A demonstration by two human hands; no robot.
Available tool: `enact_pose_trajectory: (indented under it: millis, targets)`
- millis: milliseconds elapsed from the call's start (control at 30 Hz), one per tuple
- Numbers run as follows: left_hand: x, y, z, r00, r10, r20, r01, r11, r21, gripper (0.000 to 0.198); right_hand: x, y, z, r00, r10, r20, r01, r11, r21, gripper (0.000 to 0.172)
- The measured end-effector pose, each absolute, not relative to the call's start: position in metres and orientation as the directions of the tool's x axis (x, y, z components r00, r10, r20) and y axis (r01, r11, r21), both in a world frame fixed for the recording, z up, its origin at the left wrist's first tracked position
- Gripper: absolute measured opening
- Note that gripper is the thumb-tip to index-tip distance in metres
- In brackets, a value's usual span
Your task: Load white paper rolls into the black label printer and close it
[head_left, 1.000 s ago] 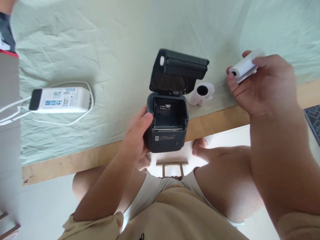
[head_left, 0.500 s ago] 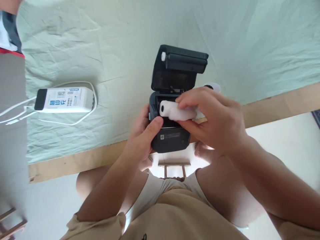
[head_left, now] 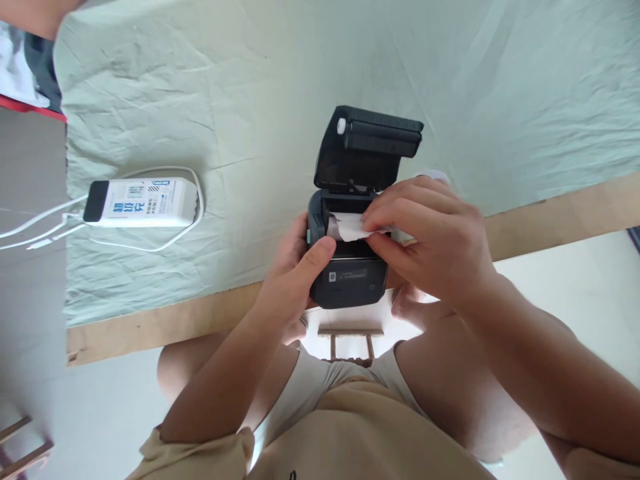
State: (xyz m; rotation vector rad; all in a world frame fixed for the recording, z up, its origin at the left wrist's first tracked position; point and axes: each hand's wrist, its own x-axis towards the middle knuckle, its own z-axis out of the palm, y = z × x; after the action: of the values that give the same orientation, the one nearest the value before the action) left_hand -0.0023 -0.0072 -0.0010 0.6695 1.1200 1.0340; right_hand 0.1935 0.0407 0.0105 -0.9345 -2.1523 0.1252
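Observation:
A small dark label printer (head_left: pixel 349 283) is held over the table's front edge, its lid (head_left: pixel 367 150) swung up with a black roller on it. My left hand (head_left: pixel 295 270) grips the printer's left side, thumb on the rim of the compartment. Inside that compartment lies a white paper roll (head_left: pixel 347 227), partly hidden by fingers. My right hand (head_left: pixel 425 233) pinches the roll's right part between thumb and fingers. Behind the right hand, a round white thing (head_left: pixel 434 175) shows only its top edge; I cannot tell what it is.
A white power strip (head_left: pixel 143 201) with white cables lies on the green cloth (head_left: pixel 240 87) to the left. The table's wooden edge (head_left: pixel 165 321) runs along the front. Part of another person's arm (head_left: pixel 40 15) shows at the top left, above a dark and white item (head_left: pixel 33 70).
The paper roll has gone down into the printer's compartment, still in my right hand. Its end hole no longer faces the camera. The whole view has shifted slightly.

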Motion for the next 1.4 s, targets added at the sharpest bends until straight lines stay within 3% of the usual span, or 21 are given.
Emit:
enact_pose_trajectory:
  millis: [100, 200, 333, 467, 567, 700, 800, 867, 1000, 1100, 1267, 1400]
  targets:
    - [-0.002, -0.007, -0.003, 0.063, 0.921, -0.384, -0.325, 0.383, 0.865, 0.04, 0.194, 0.034, 0.019, -0.422, 0.635, 0.647, 0.555, 0.745, -0.37, 0.021]
    - [-0.004, -0.006, -0.006, 0.063, 0.928, -0.368, -0.317, 0.368, 0.874, 0.041, 0.194, 0.025, 0.022, -0.522, 0.577, 0.628, 0.455, 0.811, -0.368, 0.02]
    - [-0.004, -0.003, -0.003, 0.102, 0.921, -0.376, -0.296, 0.389, 0.873, 0.06, 0.193, 0.017, 0.014, -0.613, 0.516, 0.598, 0.392, 0.856, -0.338, 0.016]
    - [-0.001, -0.003, 0.003, 0.073, 0.923, -0.377, -0.247, 0.383, 0.89, 0.081, 0.194, 0.016, 0.012, -0.412, 0.587, 0.697, 0.411, 0.802, -0.432, 0.007]
    - [0.001, -0.005, 0.007, 0.045, 0.935, -0.353, -0.231, 0.353, 0.907, 0.102, 0.197, 0.018, 0.015, -0.199, 0.742, 0.64, 0.543, 0.627, -0.558, 0.029]
    - [0.001, -0.008, 0.009, 0.071, 0.932, -0.356, -0.246, 0.362, 0.899, 0.114, 0.201, 0.03, 0.012, -0.196, 0.818, 0.541, 0.528, 0.553, -0.645, 0.059]
    - [0.0, -0.007, 0.009, 0.088, 0.932, -0.351, -0.241, 0.362, 0.9, 0.11, 0.203, 0.039, 0.011, -0.288, 0.758, 0.585, 0.481, 0.643, -0.596, 0.068]
    - [0.0, -0.006, 0.009, 0.092, 0.934, -0.345, -0.228, 0.357, 0.906, 0.104, 0.203, 0.04, 0.014, -0.381, 0.704, 0.599, 0.485, 0.704, -0.519, 0.065]
    - [0.001, -0.005, 0.008, 0.076, 0.943, -0.325, -0.257, 0.333, 0.907, 0.088, 0.201, 0.029, 0.014, -0.445, 0.63, 0.636, 0.552, 0.752, -0.359, 0.024]
    - [0.001, -0.005, 0.003, 0.07, 0.952, -0.3, -0.305, 0.306, 0.902, 0.082, 0.2, 0.02, 0.009, -0.493, 0.613, 0.617, 0.575, 0.762, -0.298, 0.024]
    - [-0.001, -0.001, -0.005, 0.082, 0.949, -0.305, -0.481, 0.306, 0.822, 0.056, 0.201, 0.019, 0.002, -0.525, 0.596, 0.608, 0.546, 0.784, -0.297, 0.013]
    - [0.001, 0.003, -0.004, 0.086, 0.941, -0.327, -0.539, 0.32, 0.779, 0.051, 0.2, 0.023, 0.0, -0.469, 0.571, 0.674, 0.535, 0.791, -0.298, 0.005]
